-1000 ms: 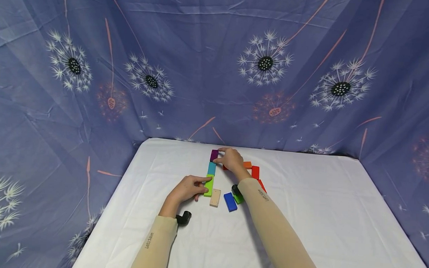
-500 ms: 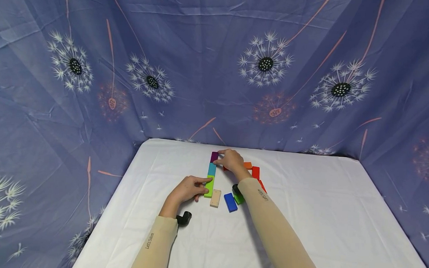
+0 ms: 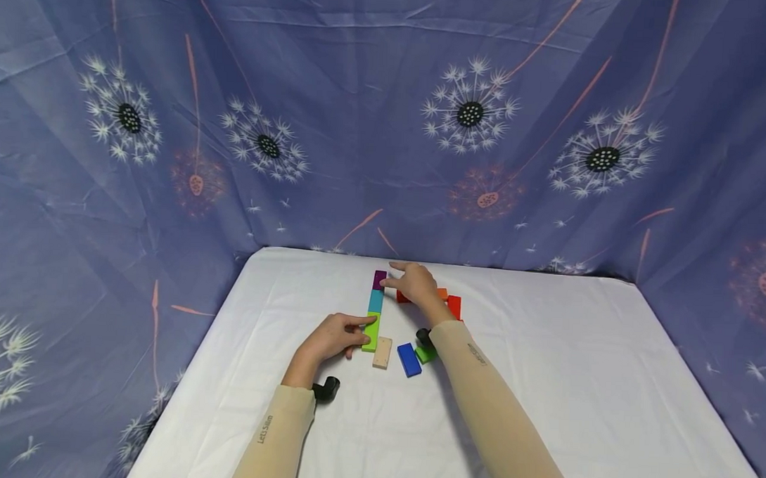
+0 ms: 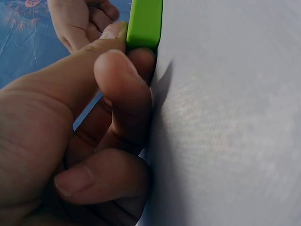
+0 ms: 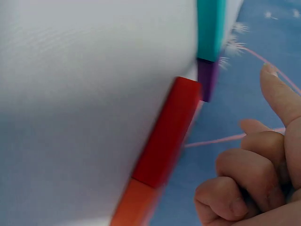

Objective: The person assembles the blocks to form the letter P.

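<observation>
A purple block (image 3: 379, 275), a teal block (image 3: 376, 301) and a lime green block (image 3: 372, 333) lie end to end in a straight row on the white cloth. At the near end of the row, my left hand (image 3: 332, 336) holds the lime block between thumb and index finger, its other fingers curled below. My right hand (image 3: 417, 284) hovers beside the purple block, its thumb overlapping that block's edge in the head view. In the right wrist view, its index finger (image 5: 277, 92) points out, the other fingers are bent, and nothing is held.
A plain wooden block (image 3: 382, 353) lies just right of the lime one. Further right are a blue block (image 3: 409, 359) and a darker green block (image 3: 425, 354), partly under the right sleeve. Behind the right hand, red (image 3: 454, 307) and orange (image 3: 442, 294) blocks form a bent line.
The purple block has shifted slightly toward the teal one. My right fingers have come off it and risen, index and thumb spreading apart. My left hand stays at the lime block.
</observation>
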Demonstrator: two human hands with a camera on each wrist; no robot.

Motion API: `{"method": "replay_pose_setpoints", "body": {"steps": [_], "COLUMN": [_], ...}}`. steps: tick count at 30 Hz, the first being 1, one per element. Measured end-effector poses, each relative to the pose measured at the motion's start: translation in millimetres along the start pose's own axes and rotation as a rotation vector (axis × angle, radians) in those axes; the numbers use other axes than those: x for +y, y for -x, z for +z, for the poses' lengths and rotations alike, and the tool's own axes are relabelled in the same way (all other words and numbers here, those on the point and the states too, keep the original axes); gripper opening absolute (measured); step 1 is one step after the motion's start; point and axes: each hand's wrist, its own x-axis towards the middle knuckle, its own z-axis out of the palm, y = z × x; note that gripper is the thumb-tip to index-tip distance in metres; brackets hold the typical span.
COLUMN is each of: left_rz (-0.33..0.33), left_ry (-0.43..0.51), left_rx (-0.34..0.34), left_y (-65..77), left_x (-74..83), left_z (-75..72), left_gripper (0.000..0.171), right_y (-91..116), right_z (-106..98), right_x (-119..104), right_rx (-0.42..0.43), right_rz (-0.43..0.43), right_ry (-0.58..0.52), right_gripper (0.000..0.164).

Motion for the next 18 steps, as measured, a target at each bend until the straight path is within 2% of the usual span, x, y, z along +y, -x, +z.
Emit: {"method": "replay_pose_setpoints", "body": {"steps": [6, 11, 18], "left_rz": [-0.009, -0.015, 0.002], "left_ry": [-0.002, -0.002, 0.019], "left_rx": [-0.003, 0.000, 0.001], "left_y": [0.2, -0.2, -1.0], "left_x": [-0.6, 0.0, -0.3], "left_z": [-0.3, -0.5, 1.7], "left_gripper": [0.051, 0.051, 0.051], "right_y": [22, 45, 74], "right_z": [-16, -27, -37], "right_x": [0, -2, -2], "right_rx": [0.038, 0.083, 0.084], "right_rz": [-0.061, -0.068, -0.050], "right_ry": [-0.111, -0.213, -0.314], "right_gripper": [0.069, 0.070, 0.074]}}
